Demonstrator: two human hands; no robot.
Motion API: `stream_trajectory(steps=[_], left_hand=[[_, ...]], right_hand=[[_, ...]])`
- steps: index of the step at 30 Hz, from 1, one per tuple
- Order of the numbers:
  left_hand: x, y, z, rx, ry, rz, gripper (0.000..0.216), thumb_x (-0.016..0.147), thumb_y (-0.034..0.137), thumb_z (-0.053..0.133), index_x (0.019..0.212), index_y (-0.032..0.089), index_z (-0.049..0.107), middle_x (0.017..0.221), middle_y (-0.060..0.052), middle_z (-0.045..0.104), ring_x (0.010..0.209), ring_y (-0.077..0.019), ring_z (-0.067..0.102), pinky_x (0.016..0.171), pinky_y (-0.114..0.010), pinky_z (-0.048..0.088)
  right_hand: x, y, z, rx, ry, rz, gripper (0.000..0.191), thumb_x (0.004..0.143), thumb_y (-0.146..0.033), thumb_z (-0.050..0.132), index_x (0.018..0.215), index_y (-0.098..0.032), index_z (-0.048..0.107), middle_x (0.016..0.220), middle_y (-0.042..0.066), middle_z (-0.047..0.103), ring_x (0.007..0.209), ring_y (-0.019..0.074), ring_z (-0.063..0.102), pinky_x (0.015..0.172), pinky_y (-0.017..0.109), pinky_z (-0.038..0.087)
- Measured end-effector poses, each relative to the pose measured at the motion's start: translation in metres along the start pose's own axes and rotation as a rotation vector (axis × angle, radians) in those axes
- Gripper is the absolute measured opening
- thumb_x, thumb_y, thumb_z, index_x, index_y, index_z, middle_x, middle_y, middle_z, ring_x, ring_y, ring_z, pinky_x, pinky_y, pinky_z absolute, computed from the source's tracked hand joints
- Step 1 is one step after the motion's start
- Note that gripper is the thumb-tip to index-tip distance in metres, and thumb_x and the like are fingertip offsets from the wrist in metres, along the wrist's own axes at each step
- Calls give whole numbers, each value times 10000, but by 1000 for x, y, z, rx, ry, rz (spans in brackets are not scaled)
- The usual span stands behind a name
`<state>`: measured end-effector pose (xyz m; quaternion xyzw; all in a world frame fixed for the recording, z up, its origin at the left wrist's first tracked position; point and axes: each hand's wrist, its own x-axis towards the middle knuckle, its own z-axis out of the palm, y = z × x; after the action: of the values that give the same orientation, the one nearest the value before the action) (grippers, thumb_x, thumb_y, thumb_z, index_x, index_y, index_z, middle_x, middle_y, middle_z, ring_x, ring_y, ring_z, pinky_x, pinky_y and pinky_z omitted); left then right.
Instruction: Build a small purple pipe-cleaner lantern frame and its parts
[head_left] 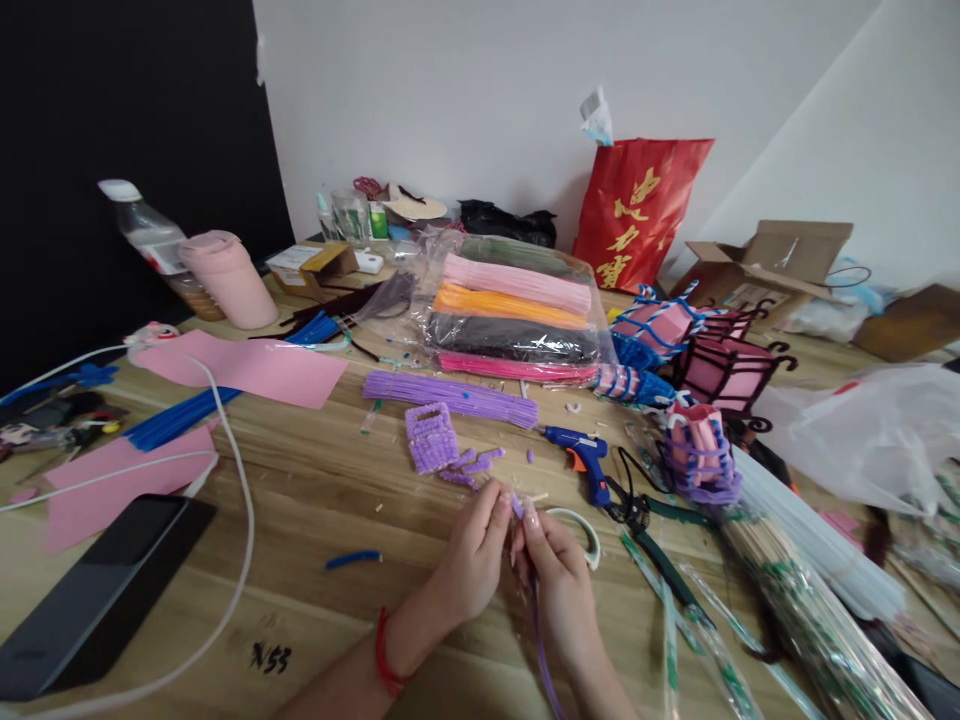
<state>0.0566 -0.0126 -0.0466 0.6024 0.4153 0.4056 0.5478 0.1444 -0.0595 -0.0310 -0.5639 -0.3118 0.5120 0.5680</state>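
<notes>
Near the front middle of the table my left hand (pixel 478 545) and my right hand (pixel 553 570) meet, fingers pinched together. Both grip a purple pipe cleaner (pixel 543 655); its long tail hangs down below my right hand. Just beyond my fingertips lie short coiled purple pieces (pixel 472 464), beside a purple woven pipe-cleaner square (pixel 433 443) with a slot near its top. Behind these rests a bundle of purple pipe cleaners (pixel 450 397). A roll of tape (pixel 589 540) lies partly hidden behind my right hand.
A blue glue gun (pixel 589 460) and green-handled pliers (pixel 660 545) lie to the right. Lantern-like pipe-cleaner crafts (pixel 701 450) stand beyond them. Bagged pipe cleaners (pixel 514 310) fill the back middle. At left are a phone (pixel 112 590), a white cable (pixel 244 500) and pink sheets (pixel 255 370).
</notes>
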Motion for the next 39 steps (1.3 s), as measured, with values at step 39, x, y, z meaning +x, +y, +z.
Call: stream_trajectory(steps=[39], left_hand=[[6, 9, -5, -513, -333, -242, 443, 780, 607, 494, 708, 172, 453, 623, 47, 381, 548, -86, 317, 529, -225, 262]], right_hand=[[7, -13, -35, 642, -409, 319, 97, 792, -166, 629, 742, -86, 649, 473, -84, 294, 411, 24, 180, 424, 169, 192]])
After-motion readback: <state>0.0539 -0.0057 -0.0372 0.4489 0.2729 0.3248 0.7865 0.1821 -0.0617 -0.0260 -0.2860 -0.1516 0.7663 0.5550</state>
